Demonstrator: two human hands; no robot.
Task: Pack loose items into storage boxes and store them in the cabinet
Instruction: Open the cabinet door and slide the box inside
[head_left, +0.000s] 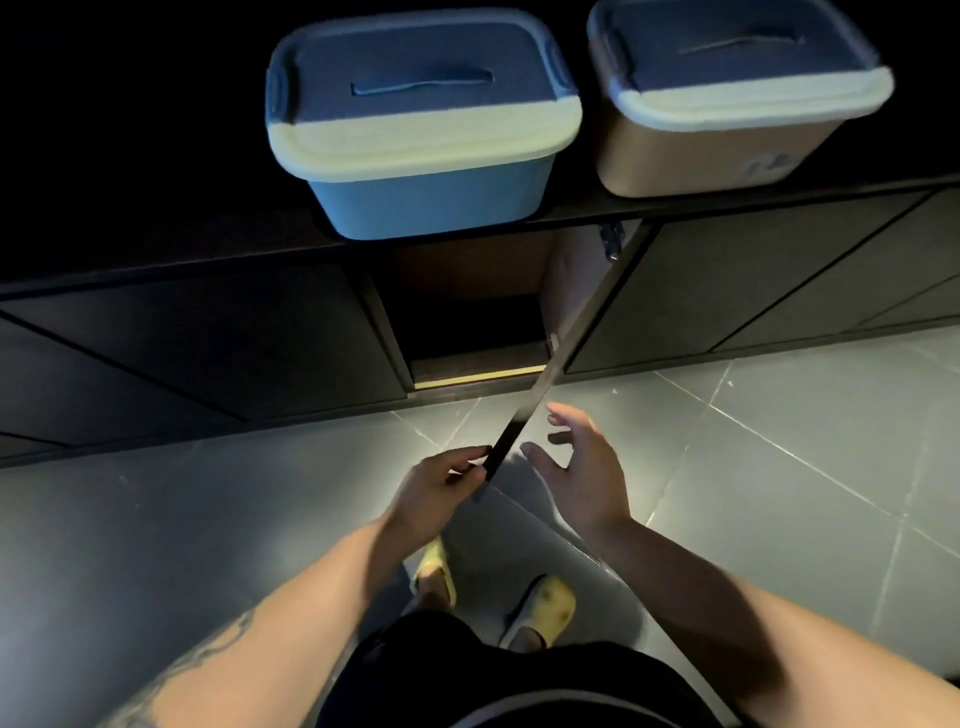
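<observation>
Dim room, grey tiled floor (779, 467), pale light pooled at the centre.

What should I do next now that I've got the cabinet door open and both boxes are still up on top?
Probably let go of the cabinet door and reach up for the blue box. The left hand pinches the door's edge, the right hand is free, the compartment looks open, and the blue box sits lidded directly above it, overhanging the top's edge, beside the tan box.

no readable text anywhere — only a blurred pale mark on the tan storage box (722, 150).
</observation>
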